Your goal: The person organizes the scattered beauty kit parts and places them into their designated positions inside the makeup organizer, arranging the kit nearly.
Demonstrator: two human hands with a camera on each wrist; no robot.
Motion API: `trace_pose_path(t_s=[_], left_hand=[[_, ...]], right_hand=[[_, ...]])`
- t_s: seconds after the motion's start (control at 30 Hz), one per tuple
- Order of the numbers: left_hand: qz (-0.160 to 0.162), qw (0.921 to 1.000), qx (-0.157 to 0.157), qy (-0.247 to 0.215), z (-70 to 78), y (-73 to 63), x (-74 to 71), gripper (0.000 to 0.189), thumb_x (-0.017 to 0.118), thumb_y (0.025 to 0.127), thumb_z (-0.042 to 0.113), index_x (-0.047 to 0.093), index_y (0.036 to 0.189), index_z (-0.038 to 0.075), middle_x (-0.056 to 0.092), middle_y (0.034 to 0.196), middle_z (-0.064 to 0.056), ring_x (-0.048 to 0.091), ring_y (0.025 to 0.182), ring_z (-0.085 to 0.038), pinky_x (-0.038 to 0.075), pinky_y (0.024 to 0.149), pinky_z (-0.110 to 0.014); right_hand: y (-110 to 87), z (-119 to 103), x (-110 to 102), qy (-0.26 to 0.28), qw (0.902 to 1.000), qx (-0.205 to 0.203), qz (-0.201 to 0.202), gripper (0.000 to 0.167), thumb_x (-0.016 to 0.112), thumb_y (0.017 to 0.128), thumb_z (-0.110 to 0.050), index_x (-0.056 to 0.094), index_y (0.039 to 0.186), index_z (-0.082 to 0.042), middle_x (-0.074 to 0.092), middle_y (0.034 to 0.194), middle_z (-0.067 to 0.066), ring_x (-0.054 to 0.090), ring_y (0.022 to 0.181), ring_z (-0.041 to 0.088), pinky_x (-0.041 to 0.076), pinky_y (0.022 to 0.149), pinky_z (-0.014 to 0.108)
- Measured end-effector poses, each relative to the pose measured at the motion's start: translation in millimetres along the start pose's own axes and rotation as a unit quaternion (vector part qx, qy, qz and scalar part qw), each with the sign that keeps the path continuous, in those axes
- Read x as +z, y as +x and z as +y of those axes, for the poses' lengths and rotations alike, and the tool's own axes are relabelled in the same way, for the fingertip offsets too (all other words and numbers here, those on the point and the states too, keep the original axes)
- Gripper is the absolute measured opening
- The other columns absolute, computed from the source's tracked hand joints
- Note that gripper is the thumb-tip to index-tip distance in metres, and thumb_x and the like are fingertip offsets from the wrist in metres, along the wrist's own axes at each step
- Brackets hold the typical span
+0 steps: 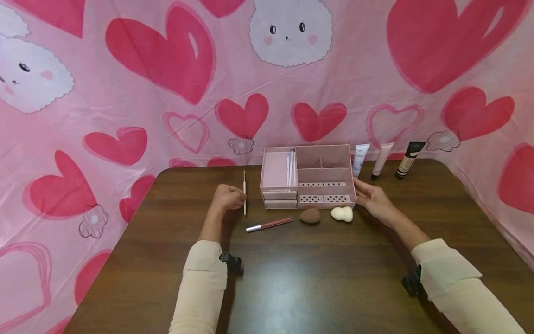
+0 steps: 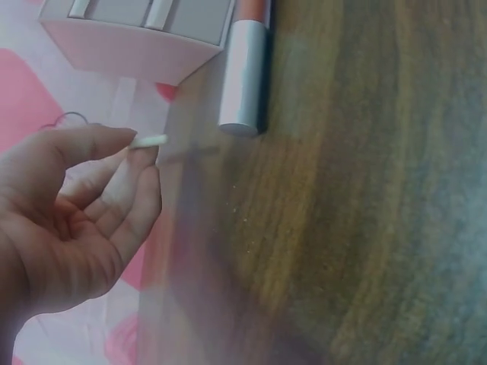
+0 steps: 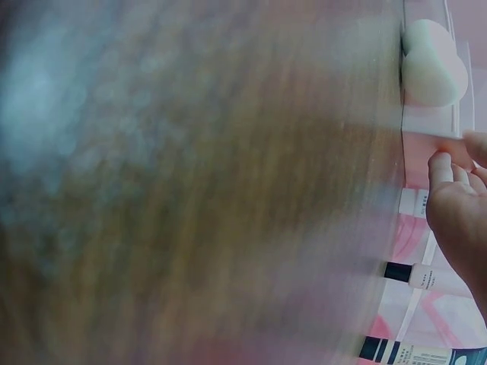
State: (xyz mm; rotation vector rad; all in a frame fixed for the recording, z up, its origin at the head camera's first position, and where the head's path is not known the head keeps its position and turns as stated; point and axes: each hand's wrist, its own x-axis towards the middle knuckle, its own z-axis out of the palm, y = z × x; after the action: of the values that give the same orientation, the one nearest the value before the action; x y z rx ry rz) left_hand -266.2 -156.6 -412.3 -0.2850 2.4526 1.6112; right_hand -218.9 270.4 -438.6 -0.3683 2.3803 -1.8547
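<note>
Left of the pink organizer: a slim cream stick, pinched between the thumb and fingers of the left hand; whether it touches the table, I cannot tell.
Stick's risk: being so thin, it could twist or slip if the pinch loosens.
Organizer's right wall: the right hand rests extended fingers against it, not wrapped round; too firm a push might shove the organizer leftward.
Tubes beyond that hand: white tube, pink tube, black-and-beige tube, all upright; a knuckle's brush could topple them, their bases being narrow.
Front of the organizer: lip gloss, brown sponge, cream sponge; rounded, they may roll if nudged.
Table: dark wood grain, with pale glare towards the near side; its smoothness probably offers little grip.
Room: creased pink cloth behind and at both sides; red hearts, white fluffy faces.
</note>
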Motion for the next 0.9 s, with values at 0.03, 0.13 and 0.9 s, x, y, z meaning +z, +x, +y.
trace_pose_path(t_s=[0.03,0.13,0.9], left_hand=[[-0.002,0.9999,-0.003,-0.014,0.8,0.0,-0.4,0.029,0.065,0.087,0.001,0.071,0.111,-0.014,0.07,0.07,-0.002,0.065,0.063,-0.008,0.064,0.074,-0.034],[-0.014,0.9984,-0.009,-0.054,4.3,0.4,-1.8,0.031,0.063,0.089,0.0,0.067,0.116,-0.016,0.07,0.072,0.0,0.065,0.065,-0.006,0.063,0.078,-0.034],[-0.062,0.9876,0.005,-0.144,43.5,-4.2,-6.2,0.038,0.064,0.096,0.003,0.06,0.13,-0.012,0.077,0.089,-0.001,0.068,0.068,-0.005,0.062,0.087,-0.034]], right_hand=[[0.1,-0.2,0.3,0.002,1.0,0.001,0.0,0.066,0.052,0.099,0.007,0.019,0.156,0.011,0.018,0.161,0.033,0.039,0.141,0.014,0.046,0.097,0.008],[-0.1,-0.8,0.7,0.003,1.0,0.004,-0.001,0.067,0.053,0.099,0.006,0.019,0.156,0.011,0.018,0.161,0.032,0.039,0.141,0.013,0.046,0.097,0.008],[-0.3,-1.6,0.8,0.0,1.0,0.003,-0.004,0.066,0.051,0.099,0.008,0.018,0.156,0.011,0.017,0.162,0.033,0.037,0.142,0.016,0.045,0.097,0.007]])
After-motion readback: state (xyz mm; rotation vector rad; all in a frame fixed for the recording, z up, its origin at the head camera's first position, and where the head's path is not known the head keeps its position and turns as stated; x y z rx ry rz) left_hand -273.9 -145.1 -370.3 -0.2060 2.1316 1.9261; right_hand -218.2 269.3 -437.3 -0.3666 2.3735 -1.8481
